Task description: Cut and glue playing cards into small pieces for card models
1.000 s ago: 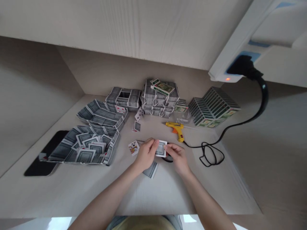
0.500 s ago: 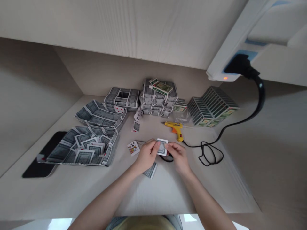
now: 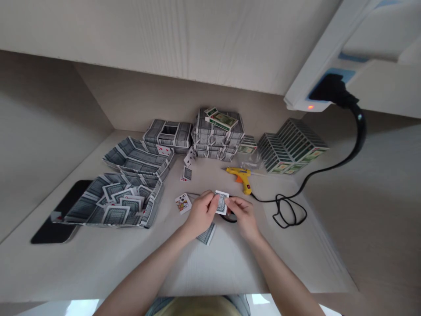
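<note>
On the desk (image 3: 210, 272), a tray folded from playing cards (image 3: 113, 215) sits at far left with loose cards inside. A face-up playing card (image 3: 183, 203) lies just left of the left hand (image 3: 201, 213). A grey-backed card (image 3: 222, 202) stands between the left hand and the right hand (image 3: 243, 215), pinched narrowly by its side edges. A face-down card (image 3: 206, 234) lies just below the left hand. Beyond the right hand are a yellow glue gun (image 3: 240, 177) and its black cable (image 3: 289, 213).
</note>
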`<control>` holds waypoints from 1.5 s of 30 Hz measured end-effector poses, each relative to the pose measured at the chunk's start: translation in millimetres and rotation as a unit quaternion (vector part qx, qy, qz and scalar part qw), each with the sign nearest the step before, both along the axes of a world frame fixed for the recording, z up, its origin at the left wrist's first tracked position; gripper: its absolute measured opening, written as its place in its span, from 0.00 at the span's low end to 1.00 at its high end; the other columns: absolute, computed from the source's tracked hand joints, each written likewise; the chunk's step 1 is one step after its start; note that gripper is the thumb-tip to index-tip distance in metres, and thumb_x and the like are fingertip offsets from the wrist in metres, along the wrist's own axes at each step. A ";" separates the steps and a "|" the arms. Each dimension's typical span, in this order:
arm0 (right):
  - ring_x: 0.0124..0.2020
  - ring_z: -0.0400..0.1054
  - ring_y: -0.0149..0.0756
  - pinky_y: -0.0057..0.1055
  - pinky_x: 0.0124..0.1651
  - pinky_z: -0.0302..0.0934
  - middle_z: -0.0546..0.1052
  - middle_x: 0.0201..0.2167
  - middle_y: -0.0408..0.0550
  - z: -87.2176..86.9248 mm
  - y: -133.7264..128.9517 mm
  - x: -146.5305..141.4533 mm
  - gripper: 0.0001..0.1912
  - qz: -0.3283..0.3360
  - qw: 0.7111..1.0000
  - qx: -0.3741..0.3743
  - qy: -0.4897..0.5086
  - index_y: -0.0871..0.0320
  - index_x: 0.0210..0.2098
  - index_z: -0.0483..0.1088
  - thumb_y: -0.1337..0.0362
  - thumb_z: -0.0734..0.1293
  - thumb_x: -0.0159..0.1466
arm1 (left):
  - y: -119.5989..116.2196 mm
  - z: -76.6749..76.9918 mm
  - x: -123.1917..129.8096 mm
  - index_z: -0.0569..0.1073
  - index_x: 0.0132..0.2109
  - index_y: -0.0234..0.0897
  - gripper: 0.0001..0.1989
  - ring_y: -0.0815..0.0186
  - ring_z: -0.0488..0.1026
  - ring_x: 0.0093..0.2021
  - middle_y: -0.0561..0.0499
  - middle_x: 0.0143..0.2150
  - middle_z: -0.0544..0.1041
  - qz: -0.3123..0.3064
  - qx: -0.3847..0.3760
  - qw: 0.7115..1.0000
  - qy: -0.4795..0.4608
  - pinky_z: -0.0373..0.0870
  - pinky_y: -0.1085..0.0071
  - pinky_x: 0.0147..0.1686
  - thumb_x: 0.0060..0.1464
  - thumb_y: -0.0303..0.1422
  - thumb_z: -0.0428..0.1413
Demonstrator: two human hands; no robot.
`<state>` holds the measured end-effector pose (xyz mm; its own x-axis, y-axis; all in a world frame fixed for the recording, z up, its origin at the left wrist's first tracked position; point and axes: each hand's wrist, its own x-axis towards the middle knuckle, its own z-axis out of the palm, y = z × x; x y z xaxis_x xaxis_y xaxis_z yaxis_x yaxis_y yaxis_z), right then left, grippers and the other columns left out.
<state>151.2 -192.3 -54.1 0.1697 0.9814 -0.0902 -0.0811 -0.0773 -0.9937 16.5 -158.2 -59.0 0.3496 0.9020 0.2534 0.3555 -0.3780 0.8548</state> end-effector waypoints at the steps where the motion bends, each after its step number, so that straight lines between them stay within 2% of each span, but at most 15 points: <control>1: 0.19 0.56 0.27 0.26 0.24 0.51 0.66 0.15 0.41 0.3 -0.1 -0.2 0.15 0.000 1.000 -0.001 0.001 0.59 0.18 0.67 0.55 0.67 0.52 | 0.0 0.0 -0.1 0.56 0.24 0.37 0.15 0.71 0.60 0.26 0.54 0.23 0.61 -0.001 0.001 1.000 0.001 0.56 0.75 0.27 0.58 0.35 0.41; 9: 0.19 0.56 0.27 0.26 0.23 0.50 0.66 0.15 0.41 -2.0 -0.6 -0.8 0.15 0.007 1.000 -0.008 0.019 0.59 0.19 0.68 0.54 0.67 0.52 | -0.2 0.3 -2.0 0.57 0.24 0.37 0.15 0.71 0.59 0.26 0.55 0.23 0.60 -0.018 0.003 1.000 -0.001 0.55 0.74 0.27 0.58 0.35 0.40; 16: 0.20 0.56 0.27 0.26 0.25 0.50 0.66 0.16 0.41 -7.2 -1.0 -0.1 0.14 0.011 0.999 -0.009 0.047 0.60 0.20 0.69 0.55 0.67 0.52 | -1.0 3.4 -2.3 0.55 0.21 0.36 0.18 0.72 0.57 0.23 0.56 0.20 0.58 -0.003 -0.005 1.000 -0.013 0.54 0.75 0.25 0.57 0.38 0.42; 20: 0.20 0.56 0.26 0.26 0.25 0.49 0.66 0.17 0.40 -7.8 -1.3 -0.3 0.12 0.016 0.998 -0.007 0.059 0.60 0.21 0.69 0.57 0.67 0.54 | -3.0 2.2 -1.6 0.59 0.21 0.35 0.18 0.73 0.58 0.22 0.56 0.19 0.61 0.003 -0.046 0.998 -0.034 0.55 0.75 0.24 0.56 0.39 0.44; 26: 0.19 0.56 0.27 0.26 0.25 0.50 0.65 0.16 0.40 -9.3 0.1 0.7 0.13 -0.001 0.998 0.000 0.058 0.59 0.21 0.68 0.56 0.67 0.53 | -5.2 -2.9 0.4 0.65 0.24 0.33 0.21 0.72 0.63 0.21 0.54 0.19 0.66 -0.014 -0.149 0.984 -0.098 0.58 0.76 0.24 0.57 0.42 0.42; 30: 0.19 0.55 0.27 0.26 0.25 0.50 0.64 0.15 0.40 -10.1 0.5 1.6 0.13 -0.015 0.998 0.004 0.057 0.59 0.21 0.67 0.55 0.66 0.53 | -6.6 -2.2 0.2 0.64 0.22 0.34 0.21 0.73 0.62 0.21 0.55 0.18 0.65 -0.026 -0.130 0.988 -0.077 0.58 0.76 0.24 0.56 0.43 0.44; 34: 0.20 0.56 0.27 0.26 0.25 0.51 0.64 0.16 0.40 -11.2 1.0 2.4 0.13 -0.026 0.998 0.010 0.058 0.59 0.20 0.66 0.56 0.66 0.54 | -7.9 0.2 0.4 0.63 0.19 0.34 0.22 0.73 0.62 0.20 0.56 0.16 0.64 -0.010 -0.117 0.992 -0.050 0.58 0.77 0.24 0.55 0.43 0.44; 40: 0.20 0.55 0.27 0.26 0.25 0.51 0.63 0.16 0.40 -10.0 1.9 4.1 0.14 -0.054 0.998 0.010 0.034 0.59 0.20 0.66 0.55 0.67 0.53 | -8.5 1.2 2.9 0.62 0.17 0.35 0.24 0.73 0.62 0.16 0.57 0.12 0.64 0.002 -0.139 0.990 -0.028 0.58 0.76 0.21 0.54 0.45 0.45; 45: 0.20 0.55 0.27 0.26 0.26 0.50 0.63 0.16 0.39 -9.4 2.6 5.9 0.13 -0.061 0.998 0.013 0.022 0.59 0.20 0.66 0.56 0.67 0.53 | -8.1 -0.5 4.9 0.62 0.19 0.35 0.23 0.73 0.63 0.17 0.56 0.13 0.64 -0.014 -0.170 0.984 -0.054 0.59 0.76 0.21 0.54 0.45 0.45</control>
<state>157.1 -189.8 -63.5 0.2837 0.9560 -0.0746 -0.1321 -0.0381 -0.9905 21.4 -166.3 -59.5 0.3628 0.9316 -0.0238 0.2488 -0.0722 0.9659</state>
